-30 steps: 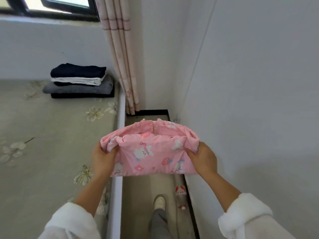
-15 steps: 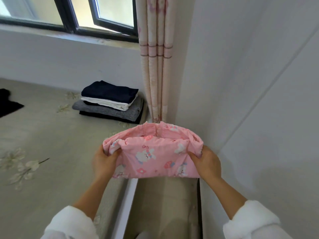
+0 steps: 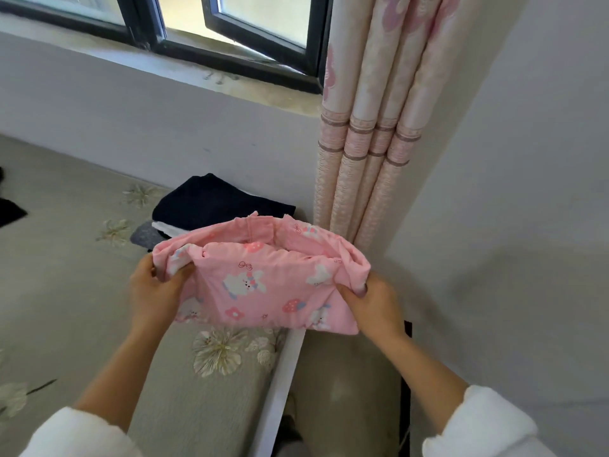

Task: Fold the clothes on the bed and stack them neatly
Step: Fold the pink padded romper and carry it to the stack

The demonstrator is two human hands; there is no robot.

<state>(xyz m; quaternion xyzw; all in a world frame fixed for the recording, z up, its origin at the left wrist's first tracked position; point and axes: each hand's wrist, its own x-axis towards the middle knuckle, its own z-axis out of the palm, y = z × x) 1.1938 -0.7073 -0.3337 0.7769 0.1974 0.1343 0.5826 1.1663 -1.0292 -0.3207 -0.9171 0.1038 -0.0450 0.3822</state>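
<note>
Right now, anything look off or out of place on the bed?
A dark garment, cut off by the frame, lies at the bed's far left edge, apart from the folded stack near the curtain. The stack's grey layer juts out on its left.

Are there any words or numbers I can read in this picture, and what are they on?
No readable words or numbers.
The pink garment shows only bunnies, bows and flowers; tiny marks near one folded edge are too small to read.
The curtain has only patterns.
</note>
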